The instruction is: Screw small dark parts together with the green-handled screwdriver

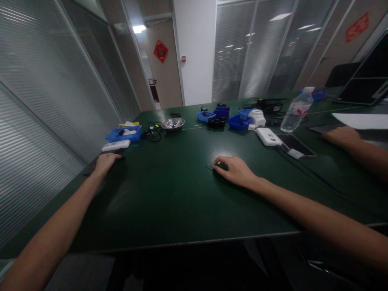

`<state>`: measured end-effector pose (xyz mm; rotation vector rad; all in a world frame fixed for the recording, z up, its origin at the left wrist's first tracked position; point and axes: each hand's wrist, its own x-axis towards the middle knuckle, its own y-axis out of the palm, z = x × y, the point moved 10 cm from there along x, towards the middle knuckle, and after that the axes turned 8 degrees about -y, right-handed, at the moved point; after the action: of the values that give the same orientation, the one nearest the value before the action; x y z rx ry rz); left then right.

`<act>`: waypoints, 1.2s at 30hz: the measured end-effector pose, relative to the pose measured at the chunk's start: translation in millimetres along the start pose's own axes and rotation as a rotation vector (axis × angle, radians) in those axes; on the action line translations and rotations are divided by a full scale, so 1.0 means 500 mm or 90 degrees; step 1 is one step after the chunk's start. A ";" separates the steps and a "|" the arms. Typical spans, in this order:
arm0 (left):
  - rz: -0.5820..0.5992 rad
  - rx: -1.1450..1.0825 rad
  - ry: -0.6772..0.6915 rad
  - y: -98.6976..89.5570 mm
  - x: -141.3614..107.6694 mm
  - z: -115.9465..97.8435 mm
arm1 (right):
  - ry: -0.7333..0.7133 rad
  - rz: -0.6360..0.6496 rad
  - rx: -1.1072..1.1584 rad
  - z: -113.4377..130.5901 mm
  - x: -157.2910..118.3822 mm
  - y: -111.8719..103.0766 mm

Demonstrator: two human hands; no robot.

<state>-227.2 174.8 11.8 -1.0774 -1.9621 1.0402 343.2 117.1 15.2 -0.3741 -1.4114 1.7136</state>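
My right hand (233,169) rests low over the green table (169,194), its fingers closed round the dark handle of a small tool (222,166) whose thin metal shaft points left. At the left side of the table, my left hand (106,162) has its fingers together on a small dark object (121,158), too blurred to name. Beside that hand lie a dark flat item (89,169) and a white power bank (116,146).
A blue basket (133,135), metal bowl (173,124), blue trays (239,122), white device (268,137), phone (296,144) and water bottle (297,110) stand farther back. Another person's hand (342,137) rests at the right. A cable crosses the right side.
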 end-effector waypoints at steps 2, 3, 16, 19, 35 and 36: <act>-0.004 0.016 -0.048 -0.003 -0.003 0.015 | 0.001 -0.004 -0.011 -0.001 0.000 0.000; -0.006 0.030 -0.062 -0.004 -0.007 0.016 | 0.001 -0.006 -0.013 -0.001 0.000 0.001; 0.088 0.098 0.371 0.133 -0.210 -0.324 | -0.006 -0.013 0.019 0.006 0.000 0.003; 0.154 0.003 0.536 0.173 -0.321 -0.447 | -0.025 -0.019 0.044 0.021 0.001 0.004; 0.286 -0.257 0.592 0.209 -0.477 -0.592 | -0.144 -0.030 0.106 0.081 -0.005 -0.003; 0.285 -0.251 0.585 0.211 -0.476 -0.591 | -0.146 -0.031 0.102 0.083 -0.006 -0.004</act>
<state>158.6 97.5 17.7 -1.8488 -1.1949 0.2205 317.1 88.1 29.3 -0.0558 -1.4179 1.8605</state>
